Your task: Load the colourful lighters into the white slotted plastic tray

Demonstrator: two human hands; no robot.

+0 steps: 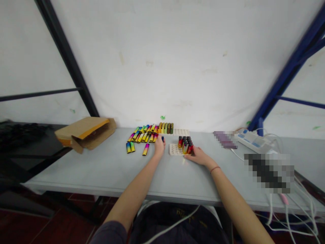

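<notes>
My left hand [159, 146] is closed around a small blue-tipped lighter [162, 138] at the right end of a pile of several rainbow-coloured lighters [142, 137] lying on the grey table [101, 169]. My right hand [198, 156] rests on the table against a white plastic tray [174, 149], its fingers touching the dark and red lighters [186, 143] that stand upright in the tray's right half. The tray's left half shows bare sockets.
A second white tray [180, 131] and a row of upright lighters [166, 128] stand by the wall. A torn cardboard box [85, 133] lies at the left. A power strip [251, 139] and white cables [291, 203] are at the right.
</notes>
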